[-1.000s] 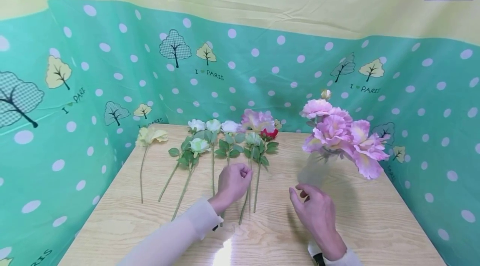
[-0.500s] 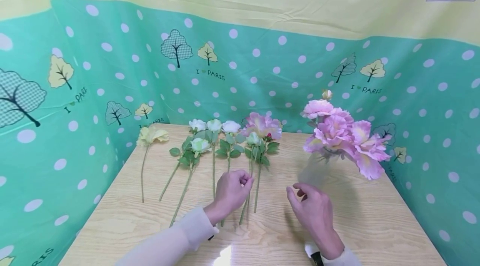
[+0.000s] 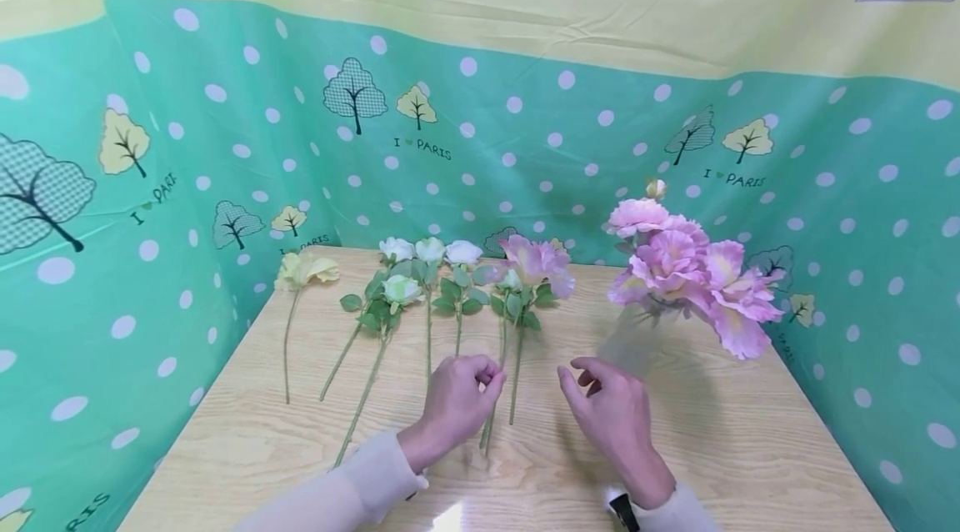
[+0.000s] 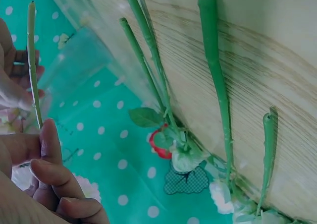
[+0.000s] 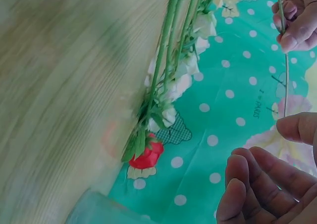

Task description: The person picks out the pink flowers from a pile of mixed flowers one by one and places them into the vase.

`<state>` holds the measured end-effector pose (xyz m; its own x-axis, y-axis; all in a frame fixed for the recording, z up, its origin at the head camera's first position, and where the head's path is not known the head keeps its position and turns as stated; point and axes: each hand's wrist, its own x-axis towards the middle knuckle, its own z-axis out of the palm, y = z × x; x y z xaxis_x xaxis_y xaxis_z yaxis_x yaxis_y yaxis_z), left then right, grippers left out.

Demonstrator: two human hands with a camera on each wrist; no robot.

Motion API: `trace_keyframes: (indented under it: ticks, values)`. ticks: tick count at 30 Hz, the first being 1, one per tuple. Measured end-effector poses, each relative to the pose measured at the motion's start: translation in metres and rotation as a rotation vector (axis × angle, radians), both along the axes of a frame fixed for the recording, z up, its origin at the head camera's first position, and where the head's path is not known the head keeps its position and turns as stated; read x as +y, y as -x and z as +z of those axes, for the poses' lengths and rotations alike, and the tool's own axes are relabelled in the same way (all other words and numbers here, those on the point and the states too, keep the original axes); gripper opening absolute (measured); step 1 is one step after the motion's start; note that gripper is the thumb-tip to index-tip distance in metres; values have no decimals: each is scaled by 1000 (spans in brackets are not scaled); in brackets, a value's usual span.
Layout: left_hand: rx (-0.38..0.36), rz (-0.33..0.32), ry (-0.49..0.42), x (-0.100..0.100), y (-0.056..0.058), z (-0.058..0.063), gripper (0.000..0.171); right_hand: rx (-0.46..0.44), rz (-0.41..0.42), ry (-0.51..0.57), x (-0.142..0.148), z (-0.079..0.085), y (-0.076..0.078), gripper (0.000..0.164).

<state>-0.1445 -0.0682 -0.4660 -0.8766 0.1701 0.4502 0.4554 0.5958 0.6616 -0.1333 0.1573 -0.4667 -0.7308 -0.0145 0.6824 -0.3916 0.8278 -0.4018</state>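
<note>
My left hand (image 3: 461, 399) pinches the thin stem (image 4: 32, 60) of a pink artificial peony (image 3: 536, 261) between thumb and forefinger. Its bloom points away from me, over the far ends of the flowers on the table. My right hand (image 3: 611, 415) hovers to the right with fingers loosely bent and nothing in them. Just beyond it stands a see-through vase (image 3: 633, 340) filled with pink peonies (image 3: 667, 257). A red rose (image 5: 147, 153) shows in both wrist views; in the head view the held peony covers it.
Several white and pale green roses (image 3: 402, 289) lie in a row on the wooden table (image 3: 225, 449), stems toward me. A cream flower (image 3: 305, 271) lies apart at the left. Green dotted cloth (image 3: 517, 157) hangs around the table's back and sides.
My left hand has drawn slightly toward me, and the held peony's bloom has shifted right, covering the red rose. My right hand has moved a little left and away from me.
</note>
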Motion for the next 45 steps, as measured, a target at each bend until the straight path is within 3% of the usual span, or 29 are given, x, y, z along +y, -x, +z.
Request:
trace_keyframes:
  ticks: [12,21,45]
  values:
    - [177,-19,59,3,-8,-5,11,-35,93,136,-17,3,5,8]
    - [223,-59,75,3,-9,-7,14,-28,140,256,-27,4,6,6]
    - [381,-111,115,2,-7,-18,15,-214,219,577,-42,12,8,8]
